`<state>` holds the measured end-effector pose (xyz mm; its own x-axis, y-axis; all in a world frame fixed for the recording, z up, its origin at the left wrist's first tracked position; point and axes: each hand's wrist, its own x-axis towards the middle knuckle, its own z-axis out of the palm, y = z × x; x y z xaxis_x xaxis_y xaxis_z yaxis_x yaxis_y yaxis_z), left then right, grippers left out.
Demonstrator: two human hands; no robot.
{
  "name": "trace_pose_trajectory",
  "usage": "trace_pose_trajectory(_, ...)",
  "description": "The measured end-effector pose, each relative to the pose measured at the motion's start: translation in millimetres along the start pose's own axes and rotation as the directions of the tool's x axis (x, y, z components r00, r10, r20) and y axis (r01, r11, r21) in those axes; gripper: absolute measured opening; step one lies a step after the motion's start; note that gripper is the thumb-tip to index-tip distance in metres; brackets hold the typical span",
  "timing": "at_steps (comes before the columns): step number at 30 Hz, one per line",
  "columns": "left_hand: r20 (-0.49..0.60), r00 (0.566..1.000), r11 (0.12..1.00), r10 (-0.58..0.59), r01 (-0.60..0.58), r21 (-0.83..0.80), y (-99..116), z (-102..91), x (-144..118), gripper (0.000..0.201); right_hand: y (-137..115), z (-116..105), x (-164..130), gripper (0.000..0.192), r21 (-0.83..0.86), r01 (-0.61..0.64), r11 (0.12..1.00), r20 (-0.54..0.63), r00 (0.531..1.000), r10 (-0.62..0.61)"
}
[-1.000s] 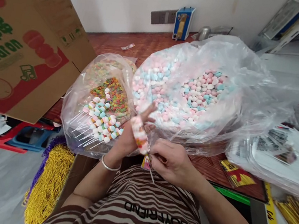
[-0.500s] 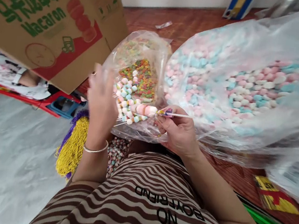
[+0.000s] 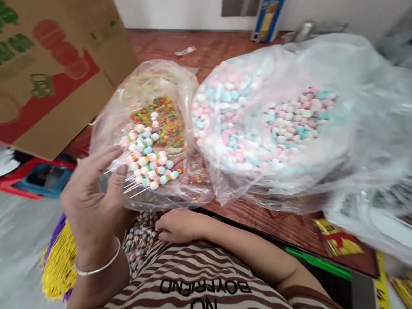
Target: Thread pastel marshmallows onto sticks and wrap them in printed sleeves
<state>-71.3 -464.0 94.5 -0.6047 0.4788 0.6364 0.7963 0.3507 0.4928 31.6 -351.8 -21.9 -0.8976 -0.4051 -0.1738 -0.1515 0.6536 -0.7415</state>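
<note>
My left hand (image 3: 96,200) is open beside the sticks of marshmallow skewers (image 3: 150,167), thumb and fingers apart. The skewers carry pink, white and blue balls and lie in a heap on an open clear bag (image 3: 122,95) of small orange, green and yellow pieces (image 3: 166,120). My right hand (image 3: 180,225) is low at the table's front edge, close to my striped shirt. Its fingers are curled and partly hidden, and what they hold does not show. Just left of it, below the edge, is a mass of small wrapped-looking balls (image 3: 138,242).
A large clear bag (image 3: 258,116) of pink, white and blue marshmallows takes up the table's middle. A cardboard box (image 3: 99,66) stands at the left. A blue box (image 3: 270,17) is by the wall. A yellow and red packet (image 3: 338,239) lies front right. A yellow fringed mop (image 3: 60,262) hangs lower left.
My right hand has gone from the bag down to the table edge; the marshmallow stick with the purple tie it held is out of sight. My left hand has lowered beside the skewers. The view has shifted.
</note>
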Motion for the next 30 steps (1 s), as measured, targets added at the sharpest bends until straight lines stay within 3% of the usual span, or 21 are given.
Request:
trace_pose_trajectory(4, 0.143, 0.971, 0.973, 0.192, -0.17, -0.156, 18.5, 55.0, 10.6, 0.02, 7.2, -13.2, -99.4, 0.022, 0.282, 0.016, 0.959, -0.237, 0.97, 0.053)
trace_pose_trajectory(6, 0.213, 0.942, 0.947, 0.26, -0.206, -0.246, 27.7, 79.3, 11.0, 0.02, 7.1, -5.9, -154.4, 0.02, 0.422, -0.048, 0.905, -0.385, 0.895, 0.226)
trace_pose_trajectory(8, 0.264, 0.915, 0.923, 0.305, -0.216, -0.317, 37.1, 100.1, 8.7, 0.021, 6.7, 9.9, -202.8, 0.021, 0.507, -0.177, 0.843, -0.48, 0.755, 0.447)
trace_pose_trajectory(10, 0.308, 0.884, 0.902, 0.352, -0.233, -0.362, 47.7, 117.1, 4.5, 0.022, 8.7, 29.7, -239.6, 0.022, 0.543, -0.383, 0.748, -0.516, 0.55, 0.656)
trace_pose_trajectory(11, 0.331, 0.865, 0.892, 0.378, -0.244, -0.38, 53.5, 124.2, 1.8, 0.022, 11.2, 39.2, -252.9, 0.024, 0.552, -0.482, 0.68, -0.533, 0.423, 0.733)
trace_pose_trajectory(13, 0.373, 0.822, 0.868, 0.43, -0.262, -0.422, 65.0, 135.7, -4.4, 0.022, 18.8, 54.4, -269.7, 0.026, 0.563, -0.615, 0.552, -0.57, 0.195, 0.798)
trace_pose_trajectory(14, 0.395, 0.798, 0.855, 0.454, -0.266, -0.446, 70.3, 140.2, -7.7, 0.022, 23.6, 59.3, -273.5, 0.025, 0.558, -0.658, 0.506, -0.59, 0.114, 0.799)
trace_pose_trajectory(16, 0.442, 0.752, 0.836, 0.489, -0.259, -0.484, 78.3, 146.8, -13.9, 0.022, 33.1, 63.4, -274.4, 0.024, 0.529, -0.722, 0.446, -0.634, 0.013, 0.773)
trace_pose_trajectory(18, 0.484, 0.719, 0.834, 0.498, -0.245, -0.495, 82.2, 150.3, -18.5, 0.021, 40.0, 61.2, -269.7, 0.023, 0.49, -0.768, 0.413, -0.681, -0.043, 0.731)
trace_pose_trajectory(20, 0.504, 0.713, 0.844, 0.487, -0.237, -0.481, 82.1, 151.6, -20.8, 0.021, 41.6, 55.5, -263.5, 0.022, 0.466, -0.779, 0.42, -0.719, -0.057, 0.692)
trace_pose_trajectory(21, 0.507, 0.717, 0.85, 0.479, -0.236, -0.471, 81.0, 151.8, -21.2, 0.021, 40.1, 52.1, -260.8, 0.022, 0.457, -0.773, 0.441, -0.728, -0.039, 0.685)
trace_pose_trajectory(22, 0.508, 0.72, 0.856, 0.472, -0.235, -0.461, 79.5, 152.0, -21.4, 0.021, 37.4, 48.4, -258.6, 0.021, 0.446, -0.759, 0.474, -0.729, 0.0, 0.685)
trace_pose_trajectory(25, 0.521, 0.725, 0.871, 0.451, -0.23, -0.433, 74.7, 153.8, -21.6, 0.021, 25.1, 36.1, -253.9, 0.021, 0.409, -0.679, 0.61, -0.71, 0.183, 0.68)
trace_pose_trajectory(27, 0.54, 0.718, 0.881, 0.439, -0.227, -0.415, 72.9, 157.0, -22.8, 0.021, 17.2, 26.2, -249.8, 0.021, 0.384, -0.6, 0.702, -0.721, 0.28, 0.634)
trace_pose_trajectory(28, 0.551, 0.712, 0.885, 0.435, -0.226, -0.408, 72.3, 159.0, -23.8, 0.021, 13.8, 20.8, -246.9, 0.021, 0.371, -0.565, 0.736, -0.738, 0.302, 0.604)
trace_pose_trajectory(30, 0.573, 0.697, 0.89, 0.431, -0.226, -0.396, 71.7, 163.3, -26.1, 0.022, 7.7, 9.9, -240.2, 0.021, 0.345, -0.525, 0.778, -0.781, 0.299, 0.548)
